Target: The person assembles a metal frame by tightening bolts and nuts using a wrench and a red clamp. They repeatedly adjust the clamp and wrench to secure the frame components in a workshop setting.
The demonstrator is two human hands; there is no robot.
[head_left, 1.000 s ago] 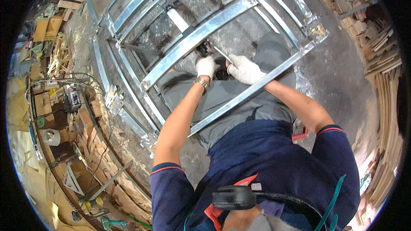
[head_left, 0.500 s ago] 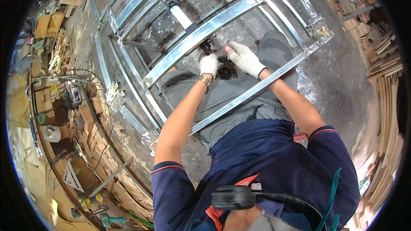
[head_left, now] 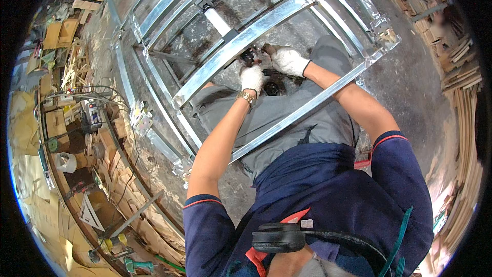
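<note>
I sit on the floor inside a silvery metal tube frame (head_left: 246, 33). My left hand (head_left: 251, 77), in a white glove with a wristwatch behind it, is closed at a small dark fitting (head_left: 249, 55) under a wide bar; its fingertips are partly hidden. My right hand (head_left: 288, 61), gloved with bare fingertips, is closed too and reaches the same fitting from the right. What lies between its fingers is too small to make out. A white cylinder with black ends (head_left: 217, 21) joins the bars just beyond. Below my hands lies a black round-ended thing (head_left: 271, 88).
One frame bar (head_left: 307, 109) crosses over my lap and right forearm. At left, a cluttered bench holds wood scraps (head_left: 115, 172), a white triangular square (head_left: 90, 212), a teal power tool (head_left: 138, 265) and cables. Stacked wood strips (head_left: 464, 128) stand along the right side.
My right hand has moved left and slightly up, bringing its fingertips to the dark fitting. My left hand has shifted only slightly beside it.
</note>
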